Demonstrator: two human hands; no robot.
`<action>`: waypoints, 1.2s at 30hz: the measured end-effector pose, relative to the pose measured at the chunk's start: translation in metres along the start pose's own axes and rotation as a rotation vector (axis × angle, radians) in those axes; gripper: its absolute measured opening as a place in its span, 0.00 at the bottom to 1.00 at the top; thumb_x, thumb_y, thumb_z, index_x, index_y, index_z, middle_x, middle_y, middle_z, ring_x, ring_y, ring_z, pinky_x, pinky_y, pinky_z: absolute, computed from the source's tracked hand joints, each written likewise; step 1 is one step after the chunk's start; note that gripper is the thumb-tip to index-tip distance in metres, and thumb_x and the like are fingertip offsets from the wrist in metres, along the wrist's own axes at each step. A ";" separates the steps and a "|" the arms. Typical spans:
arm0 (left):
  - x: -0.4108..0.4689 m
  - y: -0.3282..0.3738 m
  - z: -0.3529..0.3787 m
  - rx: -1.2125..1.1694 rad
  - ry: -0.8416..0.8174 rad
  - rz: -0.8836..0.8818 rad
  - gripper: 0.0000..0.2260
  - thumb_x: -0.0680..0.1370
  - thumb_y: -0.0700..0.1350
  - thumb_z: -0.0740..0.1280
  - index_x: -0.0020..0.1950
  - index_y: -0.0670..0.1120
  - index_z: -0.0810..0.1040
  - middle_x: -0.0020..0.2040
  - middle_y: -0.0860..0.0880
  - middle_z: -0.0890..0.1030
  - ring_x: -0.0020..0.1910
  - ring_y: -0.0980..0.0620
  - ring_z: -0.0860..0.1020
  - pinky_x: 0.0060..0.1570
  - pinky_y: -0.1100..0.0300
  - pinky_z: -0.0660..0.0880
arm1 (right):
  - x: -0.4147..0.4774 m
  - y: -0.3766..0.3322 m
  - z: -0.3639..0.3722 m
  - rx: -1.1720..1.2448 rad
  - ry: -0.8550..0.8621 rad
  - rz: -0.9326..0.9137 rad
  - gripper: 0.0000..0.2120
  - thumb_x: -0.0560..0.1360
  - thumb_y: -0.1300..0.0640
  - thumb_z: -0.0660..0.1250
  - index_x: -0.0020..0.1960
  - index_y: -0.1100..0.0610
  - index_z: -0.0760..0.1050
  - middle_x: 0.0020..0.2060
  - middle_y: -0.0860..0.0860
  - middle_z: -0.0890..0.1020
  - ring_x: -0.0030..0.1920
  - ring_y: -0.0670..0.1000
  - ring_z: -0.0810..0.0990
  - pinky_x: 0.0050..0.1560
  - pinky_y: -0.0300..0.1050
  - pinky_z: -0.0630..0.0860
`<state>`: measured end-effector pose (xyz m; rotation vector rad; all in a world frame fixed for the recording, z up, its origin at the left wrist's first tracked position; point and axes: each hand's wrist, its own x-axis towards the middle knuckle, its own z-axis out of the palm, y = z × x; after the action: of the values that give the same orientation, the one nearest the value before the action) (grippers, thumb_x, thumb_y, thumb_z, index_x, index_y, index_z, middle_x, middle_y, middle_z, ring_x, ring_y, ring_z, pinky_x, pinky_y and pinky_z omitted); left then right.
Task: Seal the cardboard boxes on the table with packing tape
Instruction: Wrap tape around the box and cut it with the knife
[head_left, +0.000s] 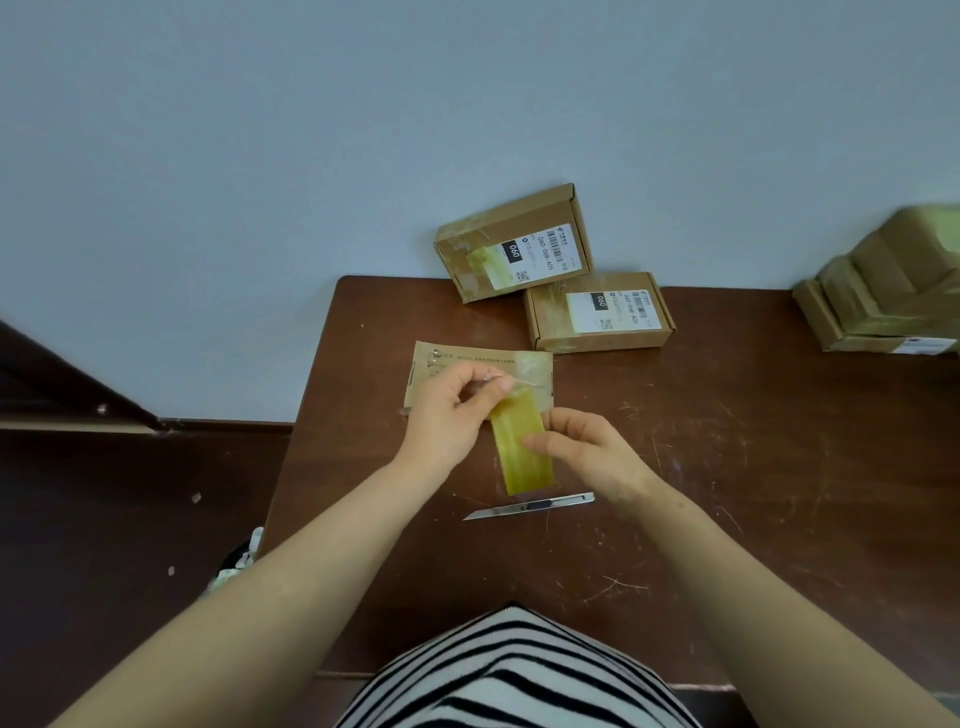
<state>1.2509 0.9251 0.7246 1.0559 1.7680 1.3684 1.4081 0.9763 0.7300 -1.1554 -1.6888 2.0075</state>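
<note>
Tape strip (521, 449): yellowish, translucent, slightly wrinkled, held over the near right corner of the flat box (467, 359) on the table (753, 467).

Handling: very light and limp, and the sticky face will cling to itself or to skin. Best taken by the ends only and kept taut.

Left hand (449, 415) pinches the far end between thumb and forefinger. Right hand (589, 449) curls on the strip's right edge at mid-length. Cannot tell whether the far end already touches the cardboard.

Knife (530, 506) lies just beside the strip's near end. Two labelled boxes (597, 312) at the back look already taped.
</note>
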 end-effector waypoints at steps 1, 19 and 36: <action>0.001 -0.001 -0.001 0.028 0.010 0.003 0.02 0.76 0.42 0.70 0.44 0.48 0.81 0.40 0.51 0.82 0.40 0.58 0.77 0.43 0.59 0.76 | 0.000 0.001 0.002 0.035 -0.018 0.023 0.06 0.78 0.62 0.63 0.53 0.63 0.76 0.45 0.62 0.82 0.44 0.59 0.82 0.53 0.57 0.77; 0.069 -0.012 -0.030 0.134 0.324 -0.284 0.13 0.76 0.48 0.69 0.31 0.50 0.79 0.27 0.54 0.81 0.33 0.54 0.82 0.48 0.54 0.77 | 0.024 -0.017 -0.036 -0.205 0.088 0.079 0.20 0.74 0.44 0.68 0.30 0.56 0.76 0.23 0.52 0.78 0.23 0.47 0.76 0.27 0.36 0.73; 0.119 -0.075 -0.041 -0.284 0.538 -0.704 0.09 0.82 0.49 0.59 0.47 0.47 0.74 0.42 0.51 0.79 0.40 0.56 0.76 0.35 0.64 0.70 | 0.122 -0.001 -0.091 -0.178 -0.107 0.636 0.15 0.71 0.51 0.73 0.45 0.64 0.83 0.40 0.59 0.85 0.28 0.48 0.71 0.18 0.35 0.65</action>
<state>1.1455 1.0030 0.6588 -0.1276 1.9527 1.4315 1.3945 1.1205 0.6832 -1.8655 -1.7256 2.3303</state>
